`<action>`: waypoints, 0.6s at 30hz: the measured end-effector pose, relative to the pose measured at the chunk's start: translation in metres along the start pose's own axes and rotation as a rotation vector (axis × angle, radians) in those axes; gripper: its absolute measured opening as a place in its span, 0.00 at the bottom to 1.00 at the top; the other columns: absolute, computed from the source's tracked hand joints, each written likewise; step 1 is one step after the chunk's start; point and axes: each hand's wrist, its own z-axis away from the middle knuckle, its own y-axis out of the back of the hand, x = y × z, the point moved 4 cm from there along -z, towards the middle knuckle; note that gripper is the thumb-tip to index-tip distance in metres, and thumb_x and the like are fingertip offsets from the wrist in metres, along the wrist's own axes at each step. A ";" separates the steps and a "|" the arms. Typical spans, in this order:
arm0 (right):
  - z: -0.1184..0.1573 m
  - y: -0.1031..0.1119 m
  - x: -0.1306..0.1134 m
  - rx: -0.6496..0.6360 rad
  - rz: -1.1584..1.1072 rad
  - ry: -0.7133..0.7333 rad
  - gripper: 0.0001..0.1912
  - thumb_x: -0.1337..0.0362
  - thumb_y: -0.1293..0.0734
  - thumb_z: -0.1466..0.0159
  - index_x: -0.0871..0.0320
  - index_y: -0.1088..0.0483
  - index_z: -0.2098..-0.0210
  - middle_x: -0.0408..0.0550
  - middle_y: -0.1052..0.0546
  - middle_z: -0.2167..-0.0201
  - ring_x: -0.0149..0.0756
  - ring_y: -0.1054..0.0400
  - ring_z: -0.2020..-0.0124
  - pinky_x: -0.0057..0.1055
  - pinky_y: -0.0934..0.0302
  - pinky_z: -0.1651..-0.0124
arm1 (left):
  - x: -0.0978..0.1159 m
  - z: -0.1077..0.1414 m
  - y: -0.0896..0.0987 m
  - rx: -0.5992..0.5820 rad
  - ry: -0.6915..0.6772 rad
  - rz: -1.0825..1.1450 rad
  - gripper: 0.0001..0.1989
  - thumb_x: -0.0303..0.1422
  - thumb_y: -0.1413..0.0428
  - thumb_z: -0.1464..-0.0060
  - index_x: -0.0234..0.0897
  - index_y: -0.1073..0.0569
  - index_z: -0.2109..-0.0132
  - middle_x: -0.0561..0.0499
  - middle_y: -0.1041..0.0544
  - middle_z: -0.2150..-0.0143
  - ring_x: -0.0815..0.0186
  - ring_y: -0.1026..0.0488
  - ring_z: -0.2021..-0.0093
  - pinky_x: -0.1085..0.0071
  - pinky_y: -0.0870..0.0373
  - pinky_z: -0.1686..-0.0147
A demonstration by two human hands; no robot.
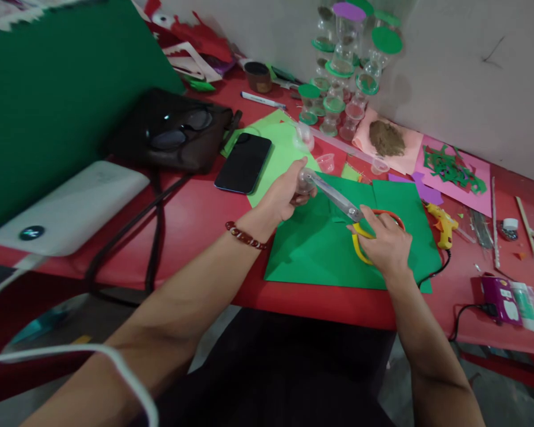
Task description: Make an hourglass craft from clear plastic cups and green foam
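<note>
My left hand (289, 193) is closed round a small clear plastic cup (304, 181) above the left part of a green sheet (329, 249). Scissors (338, 198) with yellow and orange handles are held in my right hand (387, 240), over the same sheet. Their blades point up and left, and the tips meet the cup. Whether the tips go into the cup's plastic is too small to tell. Behind the hands, a loose clear cup (326, 163) lies near a light green sheet (267, 154).
A black phone (244, 163), a dark bag (169, 130) and a white power device (71, 204) are on the left. Stacked clear cups (333, 77) stand by the wall. A yellow glue gun (444, 225) and a purple box (501, 298) lie right. A white cable (115, 356) crosses the lower left.
</note>
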 end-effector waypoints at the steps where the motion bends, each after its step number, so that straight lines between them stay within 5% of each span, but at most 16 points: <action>1: 0.000 0.000 0.001 0.000 -0.002 0.005 0.25 0.42 0.32 0.29 0.51 0.18 0.44 0.46 0.20 0.67 0.33 0.31 0.68 0.31 0.51 0.68 | 0.001 0.001 -0.001 0.022 -0.019 -0.006 0.25 0.52 0.44 0.35 0.38 0.33 0.72 0.51 0.29 0.82 0.76 0.43 0.87 0.76 0.54 0.86; 8: -0.002 0.002 0.007 -0.025 -0.004 0.033 0.21 0.47 0.33 0.28 0.50 0.18 0.44 0.45 0.22 0.69 0.33 0.34 0.70 0.32 0.50 0.68 | 0.005 0.011 -0.008 0.056 0.032 -0.064 0.25 0.47 0.47 0.32 0.37 0.34 0.75 0.51 0.33 0.84 0.75 0.41 0.87 0.78 0.59 0.88; 18: 0.001 0.003 0.006 -0.024 -0.042 0.094 0.20 0.49 0.33 0.27 0.52 0.18 0.45 0.44 0.21 0.70 0.31 0.34 0.71 0.30 0.48 0.67 | 0.005 0.006 -0.002 -0.054 0.088 -0.053 0.22 0.44 0.48 0.37 0.39 0.36 0.77 0.50 0.37 0.87 0.72 0.43 0.88 0.76 0.62 0.87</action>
